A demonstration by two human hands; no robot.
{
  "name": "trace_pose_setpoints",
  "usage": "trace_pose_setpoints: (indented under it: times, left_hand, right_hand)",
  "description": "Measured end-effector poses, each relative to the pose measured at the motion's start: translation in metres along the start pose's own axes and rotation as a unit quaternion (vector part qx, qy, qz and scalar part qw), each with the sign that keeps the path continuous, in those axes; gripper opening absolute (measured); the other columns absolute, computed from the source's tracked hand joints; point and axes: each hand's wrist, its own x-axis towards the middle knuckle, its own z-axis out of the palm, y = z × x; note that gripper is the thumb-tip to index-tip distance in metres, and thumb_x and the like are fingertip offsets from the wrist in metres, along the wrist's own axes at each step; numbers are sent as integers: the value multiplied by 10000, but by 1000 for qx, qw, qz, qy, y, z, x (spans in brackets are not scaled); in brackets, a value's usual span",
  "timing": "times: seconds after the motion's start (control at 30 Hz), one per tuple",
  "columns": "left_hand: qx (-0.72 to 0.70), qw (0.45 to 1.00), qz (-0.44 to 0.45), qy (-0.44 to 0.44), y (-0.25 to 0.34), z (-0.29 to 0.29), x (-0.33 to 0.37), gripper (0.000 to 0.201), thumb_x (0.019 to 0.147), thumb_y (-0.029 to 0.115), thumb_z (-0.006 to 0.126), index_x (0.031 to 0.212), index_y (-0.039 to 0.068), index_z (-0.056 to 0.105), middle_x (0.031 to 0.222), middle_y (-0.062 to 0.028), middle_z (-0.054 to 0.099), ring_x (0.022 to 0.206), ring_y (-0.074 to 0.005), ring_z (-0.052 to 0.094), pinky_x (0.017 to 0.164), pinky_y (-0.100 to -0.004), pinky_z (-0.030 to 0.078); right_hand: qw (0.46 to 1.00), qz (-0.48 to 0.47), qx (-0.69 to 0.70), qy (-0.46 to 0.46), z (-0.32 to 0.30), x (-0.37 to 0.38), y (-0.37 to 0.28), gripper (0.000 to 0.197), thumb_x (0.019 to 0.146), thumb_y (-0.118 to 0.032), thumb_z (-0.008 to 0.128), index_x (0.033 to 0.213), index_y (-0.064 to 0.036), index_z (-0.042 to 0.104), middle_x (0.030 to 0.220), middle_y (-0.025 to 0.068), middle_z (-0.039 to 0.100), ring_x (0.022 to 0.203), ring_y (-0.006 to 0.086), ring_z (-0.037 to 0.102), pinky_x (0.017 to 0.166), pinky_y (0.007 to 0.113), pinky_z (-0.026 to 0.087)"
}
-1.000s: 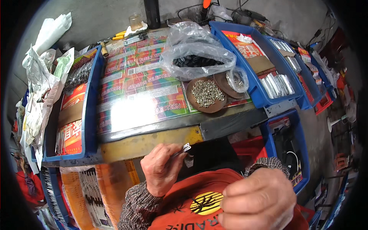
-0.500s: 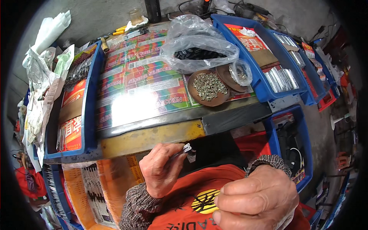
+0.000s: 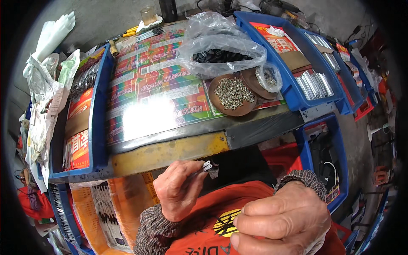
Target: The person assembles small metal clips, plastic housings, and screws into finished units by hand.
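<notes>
From here I see a plastic bag [image 3: 225, 44], a dish [image 3: 234, 111] of metal bits [image 3: 233, 91] and a blue tray [image 3: 294, 95] crowding the table [image 3: 170, 156] by a grey wall [image 3: 112, 17], the left hand [image 3: 178, 189] pinching a small metal piece [image 3: 207, 166] below its edge, the right hand [image 3: 282, 219] curled, contents unclear, slightly further left than a second ago.

Through my remote feed, I see a workshop: a workbench [image 3: 187, 156] with a dish [image 3: 232, 111] of small metal parts [image 3: 233, 92], and blue bins [image 3: 321, 103] holding silvery strips [image 3: 314, 85].
</notes>
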Motion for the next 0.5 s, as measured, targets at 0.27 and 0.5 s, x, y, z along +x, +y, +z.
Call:
trace_pose_setpoints:
  times: [0.27, 0.5]
  left_hand:
    - [-8, 1000, 1, 8, -5, -1, 0, 185, 732, -64, 705, 904, -14, 658, 759, -95, 634, 612, -159, 560, 567, -257, 441]
    - [-20, 1000, -2, -3, -3, 0, 3, 194, 723, -67, 706, 904, -12, 660, 766, -100, 641, 613, -165, 565, 567, -261, 445]
  right_hand:
    - [999, 4, -31, -20, 3, 2, 6, 175, 811, -191, 674, 918, -69, 740, 826, 83, 604, 661, 174, 619, 528, 296, 551]
    - [973, 218, 39, -67, -3, 11, -17, 175, 823, -175, 673, 944, -68, 741, 855, 83, 619, 649, 164, 614, 505, 295, 536]
